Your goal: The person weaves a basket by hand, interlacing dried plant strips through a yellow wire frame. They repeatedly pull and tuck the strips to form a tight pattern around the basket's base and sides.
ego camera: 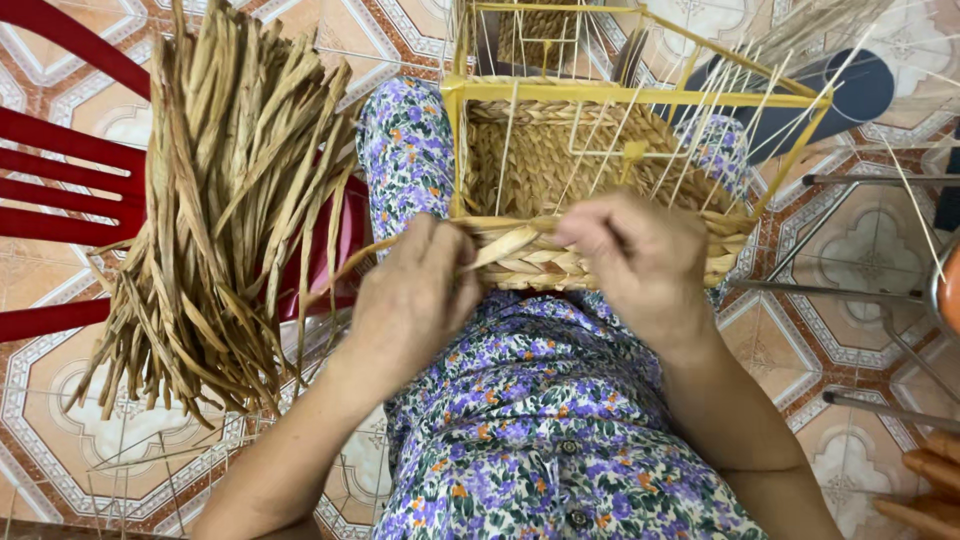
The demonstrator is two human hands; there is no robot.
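Note:
A half-woven straw basket (560, 160) on a yellow wire frame (640, 95) rests on my lap, which is covered by floral cloth (530, 420). My left hand (415, 295) pinches a flat dried straw strand (500, 245) at the basket's near rim. My right hand (635, 255) grips the woven rim beside it, fingers curled over the braid. Thin pale ribs (700, 130) stand up from the frame.
A thick bundle of dried straw strands (220, 200) lies over a red plastic chair (60, 190) at my left. Metal stool legs (850, 290) stand on the patterned tile floor at right. Another person's fingers (930, 480) show at the lower right corner.

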